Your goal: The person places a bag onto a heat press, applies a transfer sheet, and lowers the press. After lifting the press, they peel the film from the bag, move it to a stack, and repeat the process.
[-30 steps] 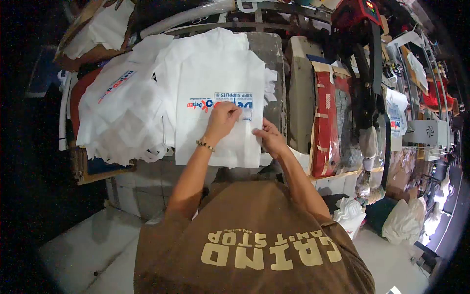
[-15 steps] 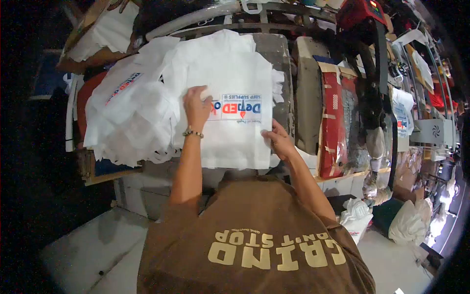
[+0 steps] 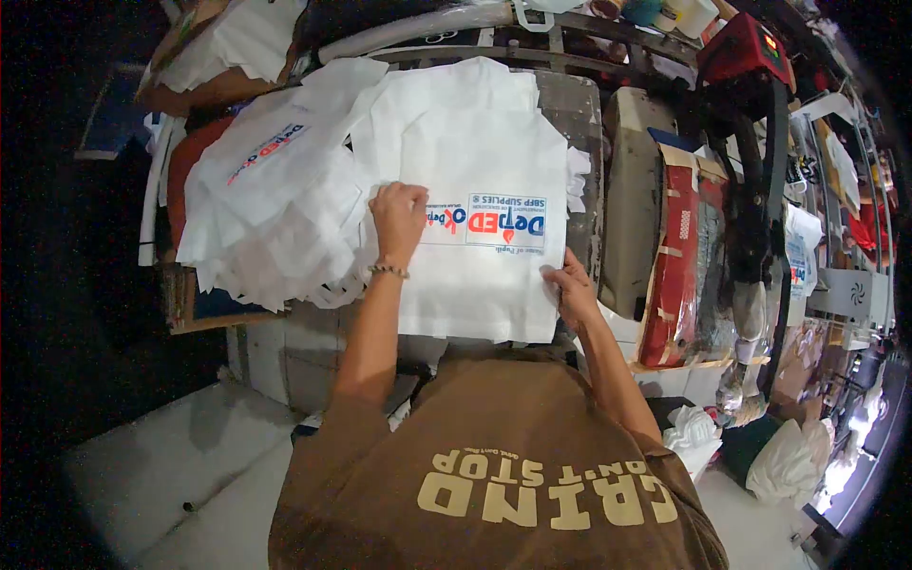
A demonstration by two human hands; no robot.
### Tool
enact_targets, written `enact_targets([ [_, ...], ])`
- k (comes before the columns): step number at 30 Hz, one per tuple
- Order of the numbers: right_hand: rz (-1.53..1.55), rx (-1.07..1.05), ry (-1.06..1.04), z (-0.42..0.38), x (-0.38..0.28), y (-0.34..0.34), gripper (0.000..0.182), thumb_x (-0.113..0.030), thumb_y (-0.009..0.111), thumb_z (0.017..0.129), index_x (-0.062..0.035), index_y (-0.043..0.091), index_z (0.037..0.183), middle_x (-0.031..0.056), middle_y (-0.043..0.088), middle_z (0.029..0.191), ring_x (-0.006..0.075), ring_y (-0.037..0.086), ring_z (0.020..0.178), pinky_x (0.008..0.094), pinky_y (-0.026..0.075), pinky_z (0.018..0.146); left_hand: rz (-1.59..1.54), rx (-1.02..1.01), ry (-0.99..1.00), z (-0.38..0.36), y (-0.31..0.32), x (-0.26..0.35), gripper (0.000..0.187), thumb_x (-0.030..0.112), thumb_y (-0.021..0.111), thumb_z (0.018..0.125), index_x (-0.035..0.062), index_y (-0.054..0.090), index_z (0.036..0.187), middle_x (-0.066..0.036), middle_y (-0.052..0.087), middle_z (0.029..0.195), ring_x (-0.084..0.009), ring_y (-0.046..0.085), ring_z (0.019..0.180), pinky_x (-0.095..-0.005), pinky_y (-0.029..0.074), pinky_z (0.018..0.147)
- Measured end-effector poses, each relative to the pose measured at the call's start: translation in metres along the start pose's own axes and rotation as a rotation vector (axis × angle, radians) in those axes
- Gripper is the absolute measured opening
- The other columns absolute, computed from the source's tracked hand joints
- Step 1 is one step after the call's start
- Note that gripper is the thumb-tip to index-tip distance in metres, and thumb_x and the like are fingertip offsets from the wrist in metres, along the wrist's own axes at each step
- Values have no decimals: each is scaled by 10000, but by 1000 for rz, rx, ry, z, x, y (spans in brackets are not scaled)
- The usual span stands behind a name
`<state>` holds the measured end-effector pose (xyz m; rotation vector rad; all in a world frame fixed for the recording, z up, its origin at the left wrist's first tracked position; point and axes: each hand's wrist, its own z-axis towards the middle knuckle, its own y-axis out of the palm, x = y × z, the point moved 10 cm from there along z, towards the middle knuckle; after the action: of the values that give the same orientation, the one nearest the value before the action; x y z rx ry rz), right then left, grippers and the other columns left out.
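Flattening the white printed bag (image 3: 480,275) looks like the step in hand, and it goes best if both hands work against each other. That bag lies face up on the counter (image 3: 568,104), on top of a stack of similar white bags, its blue and red logo panel (image 3: 494,220) reading upside down from the wearer's side. The left hand (image 3: 399,214) rests palm down on the bag's left edge, fingers spread and flat on the fabric just beside the logo; it closes on nothing, it only presses. The right hand (image 3: 570,285) sits at the bag's right edge near the lower corner, fingers curled onto the fabric; whether they pinch the edge or merely hold it down I cannot tell from this view.

To do this well, I judge the right hand should anchor its edge while the left sweeps outward, so wrinkles travel off the side and do not gather under the print. The edges should line up with the bag below. A loose heap of white bags (image 3: 271,214) overlaps the counter's left part, touching the working stack, so the left hand's sweep could drag a stray handle across. A red heat press (image 3: 750,47) stands well apart to the right.
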<state>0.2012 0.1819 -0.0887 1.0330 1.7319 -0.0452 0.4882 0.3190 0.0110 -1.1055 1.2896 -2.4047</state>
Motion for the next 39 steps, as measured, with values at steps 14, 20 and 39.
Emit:
enact_targets([
  [14, 65, 85, -24, -4, -5, -3, 457, 22, 550, 832, -59, 574, 1282, 52, 691, 1102, 142, 651, 948, 304, 528, 869, 42, 142, 268, -83, -7, 80, 134, 81, 740, 786, 126, 747, 912, -14, 629, 884, -230, 589, 863, -400, 417, 777],
  [20, 72, 65, -12, -4, -4, -6, 467, 18, 560, 814, -41, 574, 1277, 65, 691, 1095, 153, 656, 970, 303, 531, 871, 67, 69, 142, -64, -7, 66, 191, 92, 745, 785, 118, 737, 975, -36, 629, 962, -266, 577, 936, -442, 419, 821],
  [39, 60, 193, 8, 88, -23, -42, 303, -251, 610, 1000, -38, 620, 1215, 54, 701, 1068, 129, 658, 945, 283, 531, 850, -276, -408, 516, 36, 91, 171, 228, 66, 710, 794, 105, 756, 1015, -51, 662, 1036, -259, 636, 931, -406, 489, 842],
])
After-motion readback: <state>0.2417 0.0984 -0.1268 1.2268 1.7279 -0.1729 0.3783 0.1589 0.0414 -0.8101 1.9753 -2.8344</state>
